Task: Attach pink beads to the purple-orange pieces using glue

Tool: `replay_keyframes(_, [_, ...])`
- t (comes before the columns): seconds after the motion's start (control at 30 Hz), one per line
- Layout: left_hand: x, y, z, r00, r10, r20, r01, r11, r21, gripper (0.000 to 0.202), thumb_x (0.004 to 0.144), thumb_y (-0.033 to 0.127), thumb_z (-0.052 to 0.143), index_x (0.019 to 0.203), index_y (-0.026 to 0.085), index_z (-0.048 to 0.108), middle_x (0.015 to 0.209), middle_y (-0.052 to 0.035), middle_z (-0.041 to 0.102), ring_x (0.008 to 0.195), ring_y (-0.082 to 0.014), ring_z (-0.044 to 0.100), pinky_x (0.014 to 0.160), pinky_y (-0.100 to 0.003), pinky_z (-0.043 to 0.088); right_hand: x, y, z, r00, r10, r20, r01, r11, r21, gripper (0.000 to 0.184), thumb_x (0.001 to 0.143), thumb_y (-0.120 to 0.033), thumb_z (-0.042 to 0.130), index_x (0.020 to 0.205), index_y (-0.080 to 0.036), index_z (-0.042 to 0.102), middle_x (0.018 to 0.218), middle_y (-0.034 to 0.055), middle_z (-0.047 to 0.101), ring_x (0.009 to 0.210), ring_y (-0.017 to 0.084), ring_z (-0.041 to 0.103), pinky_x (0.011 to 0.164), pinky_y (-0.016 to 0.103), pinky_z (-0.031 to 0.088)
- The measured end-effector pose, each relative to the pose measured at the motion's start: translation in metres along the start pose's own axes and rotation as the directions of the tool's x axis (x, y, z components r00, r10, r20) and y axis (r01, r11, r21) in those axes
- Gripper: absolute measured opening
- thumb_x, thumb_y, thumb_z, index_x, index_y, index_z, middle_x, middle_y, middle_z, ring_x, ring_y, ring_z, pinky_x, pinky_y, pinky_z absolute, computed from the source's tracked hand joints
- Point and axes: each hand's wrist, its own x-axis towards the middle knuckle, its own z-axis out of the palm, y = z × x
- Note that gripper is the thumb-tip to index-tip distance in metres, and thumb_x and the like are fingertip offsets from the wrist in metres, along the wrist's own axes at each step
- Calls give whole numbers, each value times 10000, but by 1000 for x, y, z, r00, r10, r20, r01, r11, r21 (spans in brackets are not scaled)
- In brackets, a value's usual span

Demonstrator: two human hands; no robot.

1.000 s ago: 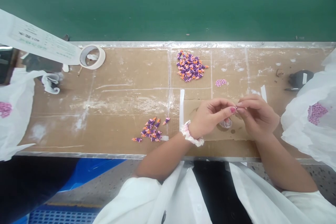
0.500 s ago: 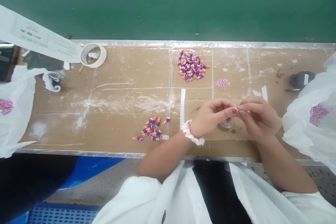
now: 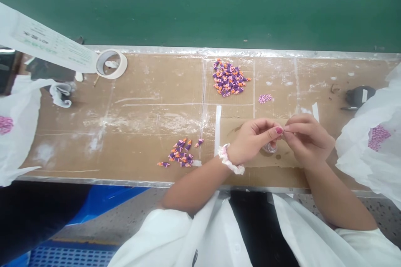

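My left hand (image 3: 254,138), with a white scrunchie (image 3: 231,159) at the wrist, is closed in a pinch. Its thumb and fingertips meet those of my right hand (image 3: 308,138), which is pinching too. What lies between the fingertips is too small to make out. Just below my left fingers a small clear round dish (image 3: 269,148) shows in part on the cardboard. Beyond my hands sits a little heap of tiny pink-and-white pieces (image 3: 265,99). A big pile of purple and orange figurines (image 3: 230,79) is farther back, and a smaller group of the same figurines (image 3: 181,153) lies left of my forearm.
A roll of masking tape (image 3: 120,69) and a printed paper sheet (image 3: 46,41) are at the back left. White plastic bags (image 3: 21,150) with pink pieces stand at the left, and another white bag (image 3: 357,150) at the right. A black object (image 3: 360,96) lies behind that bag.
Both hands stay pinched together in nearly the same place, the right fingers shifting very slightly. The figurines and tiny pieces have not moved.
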Motion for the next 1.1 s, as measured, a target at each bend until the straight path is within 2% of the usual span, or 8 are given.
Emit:
replay_keyframes(0.13, [0,2,0,1000,-2,17,2,1000,12,380,758,492,751,823,127,672,659,13,578,598,-62,541,580,-212,466,-3,-1,4,999,48,-12,-47,997,68,202,839,-98,666,955,-260,694,791,11,608,652,150,575,517,288,467])
replay_keyframes(0.23, [-1,5,0,1000,-16,20,16,999,31,390,756,500,750,800,124,656,658,11,581,599,-62,542,585,-212,460,-4,-1,3,995,-96,-35,93,992,-84,233,825,-76,676,990,-241,688,797,18,611,654,148,571,515,283,457])
replay_keyframes(0.33, [-3,7,1,1000,-16,-10,17,998,62,411,763,523,733,802,128,626,658,13,575,593,-66,550,576,-212,463,-4,-2,2,965,-260,-18,244,927,-283,275,801,-40,691,1009,-220,675,795,24,606,635,142,557,512,282,448])
replay_keyframes(0.4, [-4,6,2,1000,6,-27,-4,996,91,423,765,538,723,799,133,604,660,16,569,590,-65,548,562,-202,460,-3,-3,3,951,-310,-4,290,894,-343,284,793,-23,691,1004,-212,661,788,25,600,618,139,547,513,286,450])
replay_keyframes(0.57, [-5,3,4,996,88,-24,-84,984,157,405,810,539,676,822,143,596,689,22,555,600,-54,532,555,-179,451,-3,-3,5,966,-257,-34,236,926,-293,243,799,-24,672,952,-211,644,755,14,596,612,144,556,498,284,442])
replay_keyframes(0.67, [-4,4,3,998,67,-1,-66,983,171,403,820,537,666,839,137,622,711,6,582,612,-60,542,576,-193,464,-4,-3,5,978,-201,-61,179,949,-258,220,810,-47,670,948,-218,652,760,10,599,625,144,567,502,280,445])
replay_keyframes(0.83, [-4,7,0,999,23,30,-28,986,163,414,790,537,698,829,128,651,703,-9,606,614,-73,542,580,-212,472,-4,-6,2,969,-248,-16,229,917,-327,256,801,-55,680,967,-249,663,762,10,585,608,145,562,499,296,456])
replay_keyframes(1.1, [-5,8,0,999,52,2,-52,984,168,350,811,480,698,817,143,602,689,9,597,599,-70,559,589,-212,475,-3,-7,2,958,-285,11,269,889,-371,345,773,-18,691,1001,-275,659,751,14,604,587,155,545,516,324,484])
